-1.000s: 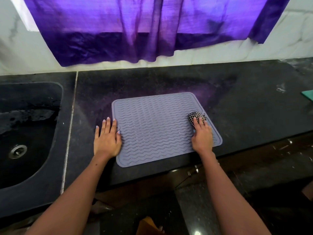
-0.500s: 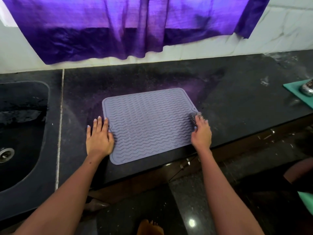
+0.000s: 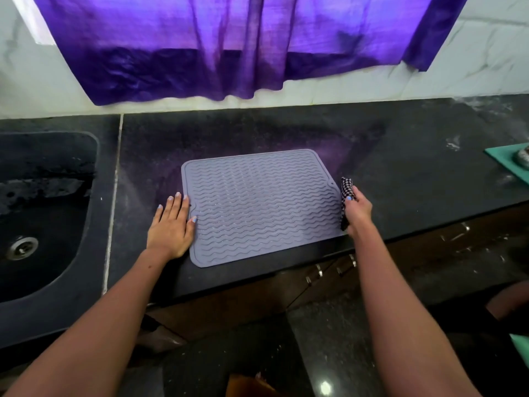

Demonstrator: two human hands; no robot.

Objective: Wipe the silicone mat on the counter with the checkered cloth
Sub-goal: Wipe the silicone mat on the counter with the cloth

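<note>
At right edge of silicone mat [image 3: 262, 207]: right hand [image 3: 358, 211] gripping checkered cloth [image 3: 345, 201].

Grip closed round bunched cloth, thumb on top; cloth held upright, touching or just above mat's right border, cannot tell which. Across the mat from that grip: left hand [image 3: 171, 227] pressed flat on dark surface [image 3: 415, 181], fingers straight, thumb tip over mat's left edge. Mat lying flat between both hands, near front edge. Beyond left hand: sink [image 3: 43, 224]. Behind grip: purple curtain [image 3: 229, 47]. Far right of grip: teal board [image 3: 512, 161].
</note>
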